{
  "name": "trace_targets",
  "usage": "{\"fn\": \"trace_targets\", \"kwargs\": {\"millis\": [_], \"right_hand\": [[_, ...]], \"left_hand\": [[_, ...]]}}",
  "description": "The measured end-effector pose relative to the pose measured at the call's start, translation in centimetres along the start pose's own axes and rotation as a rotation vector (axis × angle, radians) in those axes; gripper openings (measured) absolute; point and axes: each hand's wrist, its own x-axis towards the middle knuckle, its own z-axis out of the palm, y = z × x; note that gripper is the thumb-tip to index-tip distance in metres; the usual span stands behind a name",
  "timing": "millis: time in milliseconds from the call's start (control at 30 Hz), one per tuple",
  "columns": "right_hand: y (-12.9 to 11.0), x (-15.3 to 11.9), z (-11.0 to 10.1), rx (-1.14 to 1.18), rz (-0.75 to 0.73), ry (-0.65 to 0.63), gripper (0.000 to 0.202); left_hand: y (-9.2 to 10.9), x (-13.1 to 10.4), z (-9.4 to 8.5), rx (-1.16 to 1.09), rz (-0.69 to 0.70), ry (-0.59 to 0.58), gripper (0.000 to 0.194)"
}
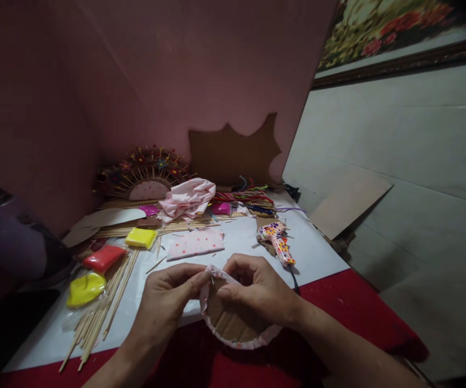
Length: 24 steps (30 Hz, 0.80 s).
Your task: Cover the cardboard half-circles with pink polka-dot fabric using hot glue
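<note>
Here, both hands work at the near edge of the counter (pixel 317 253), over its red front strip. The left hand (pixel 168 302) and the right hand (pixel 257 291) each pinch the pink fabric rim of a round cardboard piece (pixel 228 323), fingertips meeting at its top edge. The piece is held just above the counter, its brown face turned up toward the camera. Just beyond the right hand lies a flowered glue gun (pixel 277 242). A pink dotted fabric scrap (pixel 196 243) lies beyond the hands, and a crumpled pink cloth (pixel 186 198) farther back. To the left are bamboo skewers (pixel 99 318), beside yellow clay (pixel 85 289), red clay (pixel 104 257) and another yellow block (pixel 141 237).
</note>
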Motion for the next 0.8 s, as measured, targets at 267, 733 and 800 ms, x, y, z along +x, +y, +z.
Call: {"fn": "trace_targets", "kwargs": {"millis": [267,733,800], "right_hand": [[0.1,0.0,0.0,0.098,0.104,-0.053,0.019],[0.5,-0.1,0.0,0.061,0.034,-0.05,0.018],[0.4,-0.1,0.0,0.035,0.036,-0.053,0.017]], "left_hand": [[-0.3,0.1,-0.2,-0.097,0.057,0.105,0.021],[0.1,0.8,-1.2,-0.065,0.05,0.053,0.032],[0.2,0.5,-0.9,0.028,0.035,0.011,0.038]]}}
